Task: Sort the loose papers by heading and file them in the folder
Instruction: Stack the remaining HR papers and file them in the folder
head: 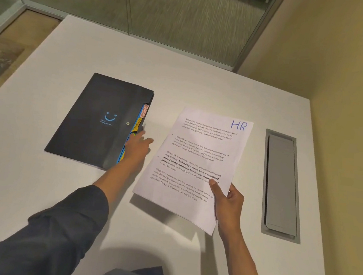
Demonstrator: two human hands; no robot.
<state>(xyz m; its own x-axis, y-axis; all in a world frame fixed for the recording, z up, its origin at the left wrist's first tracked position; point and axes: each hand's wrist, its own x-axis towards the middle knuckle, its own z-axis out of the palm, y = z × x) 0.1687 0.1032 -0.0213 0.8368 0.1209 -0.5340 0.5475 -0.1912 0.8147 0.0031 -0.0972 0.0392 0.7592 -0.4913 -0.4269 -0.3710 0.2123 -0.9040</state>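
My right hand (227, 200) pinches the lower right edge of a printed sheet (198, 162), thumb on top over the text and the other fingers curled beneath, so the paper hangs tilted above the table (204, 90) and throws a shadow under its near corner. The sheet has "HR" written in blue at its upper right corner and 4 blocks of print below. My left hand (137, 146) reaches forward with fingers extended and loose, holding nothing, its fingertips at the open right edge of the black folder (100, 118); whether they touch the dividers I cannot tell. The folder lies flat on the table to the left of the sheet, closed, with a small blue smiley mark and a snap button on its cover. Coloured tabs (140, 118) in blue, yellow and orange stick out along its right side, with lettering too small to read. To the right of the sheet, a grey hatch (282, 184) is set into the tabletop. Dark sleeves (62, 225) cover my forearms.
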